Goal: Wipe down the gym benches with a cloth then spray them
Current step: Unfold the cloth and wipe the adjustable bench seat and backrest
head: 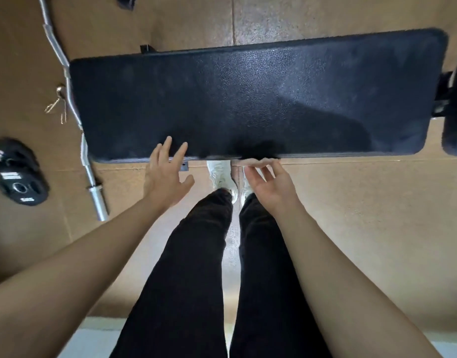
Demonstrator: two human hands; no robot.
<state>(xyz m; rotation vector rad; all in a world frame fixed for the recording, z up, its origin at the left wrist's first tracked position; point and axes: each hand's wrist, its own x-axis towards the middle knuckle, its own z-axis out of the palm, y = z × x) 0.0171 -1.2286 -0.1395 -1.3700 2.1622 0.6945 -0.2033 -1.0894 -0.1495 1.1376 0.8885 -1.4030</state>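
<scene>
Brown flooring underlies the bench; left hand and right hand relaxed, empty, near its edge.

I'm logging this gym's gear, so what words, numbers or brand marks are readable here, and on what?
No text here can be read.
Weight plate: white markings on its face, too blurred to read.
Shoe: a small dark mark, too small to read.
Bench pad: no text visible.
Bar: no markings visible.
</scene>
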